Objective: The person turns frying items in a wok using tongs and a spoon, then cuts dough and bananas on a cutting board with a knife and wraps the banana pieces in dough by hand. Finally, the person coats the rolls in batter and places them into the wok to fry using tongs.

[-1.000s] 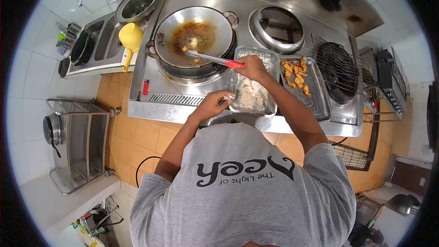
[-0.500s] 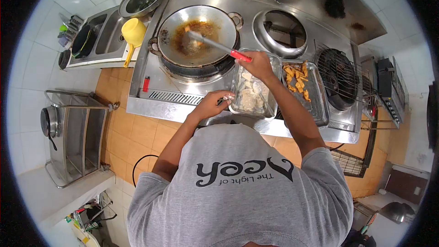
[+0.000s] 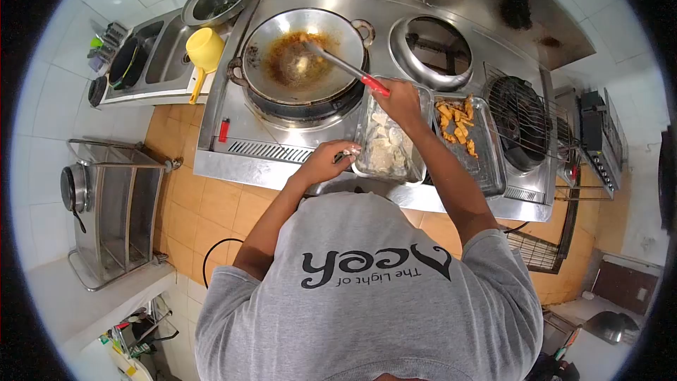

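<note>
My right hand (image 3: 400,102) is closed round the red handle of metal tongs (image 3: 343,65), whose tips reach into the wok (image 3: 257,77). Brown oil (image 3: 285,63) lies in the wok, with a pale piece of food (image 3: 302,65) in it. At the left edge of a metal tray of white-coated pieces (image 3: 384,148) is my left hand (image 3: 326,162), its fingers curled and floury at the tips; what they hold, if anything, is too small to tell. Right of it, under my right forearm, a second tray (image 3: 497,162) carries orange-brown fried pieces (image 3: 458,121).
A red lighter (image 3: 224,130) lies on the stove at the left. Farther left are a yellow dipper (image 3: 204,49), a sink (image 3: 169,56) and a metal rack (image 3: 127,204). A ring burner (image 3: 431,53) and a wire grill (image 3: 522,113) stand at the right.
The tongs' tips have moved right within the wok since the last frame, after swinging up off its near side. My left hand has stayed by the tray. The view has shifted slightly.
</note>
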A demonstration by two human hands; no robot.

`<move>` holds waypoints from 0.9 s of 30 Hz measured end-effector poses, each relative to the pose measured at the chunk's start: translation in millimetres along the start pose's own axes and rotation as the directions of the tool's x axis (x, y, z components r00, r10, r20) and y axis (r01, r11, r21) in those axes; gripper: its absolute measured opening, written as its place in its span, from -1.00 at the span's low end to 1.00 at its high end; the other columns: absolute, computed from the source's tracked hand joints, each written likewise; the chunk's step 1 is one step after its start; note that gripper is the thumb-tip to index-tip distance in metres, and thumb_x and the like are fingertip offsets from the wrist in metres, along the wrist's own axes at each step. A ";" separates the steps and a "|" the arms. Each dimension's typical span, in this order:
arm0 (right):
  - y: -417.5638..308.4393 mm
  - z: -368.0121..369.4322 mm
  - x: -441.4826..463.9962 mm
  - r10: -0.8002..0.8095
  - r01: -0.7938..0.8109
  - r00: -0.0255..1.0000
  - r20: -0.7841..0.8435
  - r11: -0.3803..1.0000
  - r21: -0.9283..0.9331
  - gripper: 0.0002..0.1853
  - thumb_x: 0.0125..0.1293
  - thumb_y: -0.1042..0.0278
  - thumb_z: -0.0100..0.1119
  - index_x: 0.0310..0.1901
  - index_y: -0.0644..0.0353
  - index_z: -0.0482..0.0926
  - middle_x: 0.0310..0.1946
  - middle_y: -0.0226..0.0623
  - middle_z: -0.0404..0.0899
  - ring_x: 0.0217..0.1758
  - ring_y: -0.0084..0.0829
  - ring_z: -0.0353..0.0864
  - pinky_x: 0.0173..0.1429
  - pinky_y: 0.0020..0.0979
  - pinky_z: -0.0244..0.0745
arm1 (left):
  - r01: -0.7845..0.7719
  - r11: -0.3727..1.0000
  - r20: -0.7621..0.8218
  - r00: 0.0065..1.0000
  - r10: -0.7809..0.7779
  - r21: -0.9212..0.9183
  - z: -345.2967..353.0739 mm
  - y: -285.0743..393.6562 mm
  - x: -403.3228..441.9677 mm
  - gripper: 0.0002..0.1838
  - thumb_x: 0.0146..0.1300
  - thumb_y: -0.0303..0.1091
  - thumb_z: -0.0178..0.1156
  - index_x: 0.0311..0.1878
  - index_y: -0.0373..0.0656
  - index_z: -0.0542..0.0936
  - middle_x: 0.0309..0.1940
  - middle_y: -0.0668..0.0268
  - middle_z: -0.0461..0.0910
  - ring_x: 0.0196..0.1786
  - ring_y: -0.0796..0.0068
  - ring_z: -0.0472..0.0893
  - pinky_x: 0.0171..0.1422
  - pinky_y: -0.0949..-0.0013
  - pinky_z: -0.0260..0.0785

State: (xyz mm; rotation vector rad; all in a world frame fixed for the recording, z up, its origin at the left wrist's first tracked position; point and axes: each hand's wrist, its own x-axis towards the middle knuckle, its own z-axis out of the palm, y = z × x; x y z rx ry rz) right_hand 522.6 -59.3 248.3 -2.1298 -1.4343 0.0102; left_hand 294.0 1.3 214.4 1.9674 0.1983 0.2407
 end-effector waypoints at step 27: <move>17.9 -116.1 44.2 -0.333 0.339 0.939 -0.086 0.938 0.066 -0.58 0.01 0.30 0.38 -0.03 0.05 0.59 -0.13 -0.17 0.62 -0.26 -0.39 0.68 -0.26 -0.44 0.60 | 0.314 0.905 -0.326 0.856 -0.401 -0.288 -65.2 -41.0 -31.0 -0.72 0.24 -0.38 0.16 0.01 -0.24 0.53 -0.10 0.22 0.60 -0.01 0.49 0.54 0.08 0.45 0.35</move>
